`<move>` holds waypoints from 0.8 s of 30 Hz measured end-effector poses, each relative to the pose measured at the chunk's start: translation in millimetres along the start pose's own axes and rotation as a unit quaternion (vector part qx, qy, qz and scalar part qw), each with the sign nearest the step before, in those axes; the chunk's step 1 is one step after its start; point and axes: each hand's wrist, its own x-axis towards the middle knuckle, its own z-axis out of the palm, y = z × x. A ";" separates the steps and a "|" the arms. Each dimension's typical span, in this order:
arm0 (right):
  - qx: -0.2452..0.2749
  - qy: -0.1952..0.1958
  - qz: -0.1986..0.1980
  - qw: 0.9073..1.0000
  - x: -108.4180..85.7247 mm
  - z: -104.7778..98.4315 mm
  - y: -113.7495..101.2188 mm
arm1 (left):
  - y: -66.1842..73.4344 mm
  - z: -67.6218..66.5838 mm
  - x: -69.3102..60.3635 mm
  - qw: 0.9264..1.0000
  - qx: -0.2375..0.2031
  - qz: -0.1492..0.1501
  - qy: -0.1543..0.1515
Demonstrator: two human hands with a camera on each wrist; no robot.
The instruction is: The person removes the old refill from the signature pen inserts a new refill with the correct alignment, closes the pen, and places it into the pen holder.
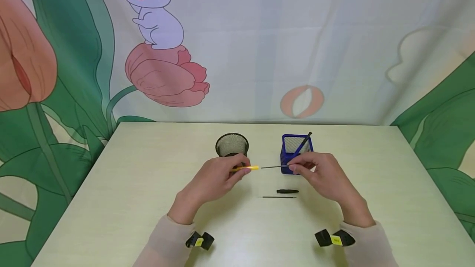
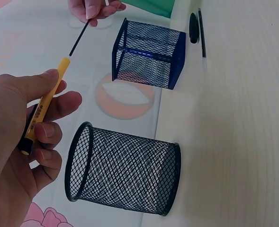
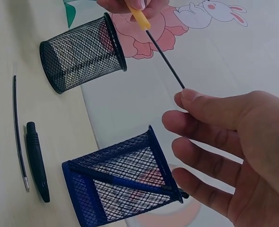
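The pale surface (image 1: 111,217) spreads below two hands that meet side by side. The left hand (image 1: 219,178) has thumb and forefinger pinched on a yellow pen body; the right hand (image 1: 326,174) pinches a thin dark refill by its far end, its other fingers spread apart. Beyond stand a round black cup (image 2: 125,170) and a square blue cup (image 2: 178,64). The pen body (image 2: 47,101), raised off the surface, points its mouth rightward. The refill (image 3: 165,59) points leftward, its near end just beside that mouth, both long axes nearly in one line; sliding together would probably call for only slight aligning.
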 end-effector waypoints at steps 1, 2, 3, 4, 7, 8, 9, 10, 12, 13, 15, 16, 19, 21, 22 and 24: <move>0.002 -0.001 0.001 1.000 0.3 1.0 -0.4 | 0.0 0.0 0.0 1.000 0.000 0.000 0.001; 0.004 -0.001 0.001 1.000 0.8 2.3 -1.0 | -0.1 0.2 0.1 1.000 0.001 0.001 0.001; 0.007 -0.001 0.002 1.000 0.9 3.5 -1.8 | -0.2 0.4 0.2 1.000 0.002 0.001 0.002; 0.010 -0.002 0.001 1.000 1.2 4.7 -2.7 | -0.2 0.6 0.2 1.000 0.002 0.002 0.002; 0.022 -0.003 0.003 1.000 2.2 8.6 -6.2 | 0.1 0.9 0.5 1.000 0.003 0.003 0.000; 0.024 -0.003 0.003 1.000 2.8 10.1 -7.2 | 0.4 0.8 0.5 1.000 0.003 0.003 0.000; 0.025 -0.004 0.004 1.000 3.2 11.4 -8.2 | 0.9 0.6 0.4 1.000 0.002 0.002 -0.001; 0.026 -0.006 0.004 1.000 3.6 12.7 -9.3 | 1.3 0.4 0.5 1.000 0.001 0.002 -0.002; 0.029 -0.009 0.006 1.000 4.1 15.3 -11.3 | 2.1 0.0 0.5 1.000 -0.001 0.003 -0.002; 0.029 -0.010 0.005 1.000 4.2 16.5 -12.2 | 2.5 -0.2 0.5 1.000 -0.002 0.003 -0.002; 0.030 -0.013 0.003 0.999 4.4 18.3 -13.9 | 3.1 -0.2 0.6 1.000 -0.004 0.005 -0.001; 0.030 -0.013 0.001 0.999 4.5 19.1 -14.6 | 3.3 -0.1 0.6 1.000 -0.004 0.007 -0.001; 0.028 -0.010 -0.003 1.000 4.9 20.6 -16.0 | 3.7 0.1 0.7 1.000 -0.002 0.008 0.000; 0.025 -0.008 -0.005 1.000 4.9 21.1 -16.4 | 3.9 0.2 0.6 1.000 -0.001 0.007 0.000; 0.024 -0.007 -0.006 1.000 4.9 21.2 -16.5 | 4.0 0.2 0.6 1.000 -0.001 0.007 0.000; 0.023 -0.006 -0.005 1.000 4.8 21.4 -16.6 | 4.3 0.1 0.7 1.000 0.000 0.007 -0.001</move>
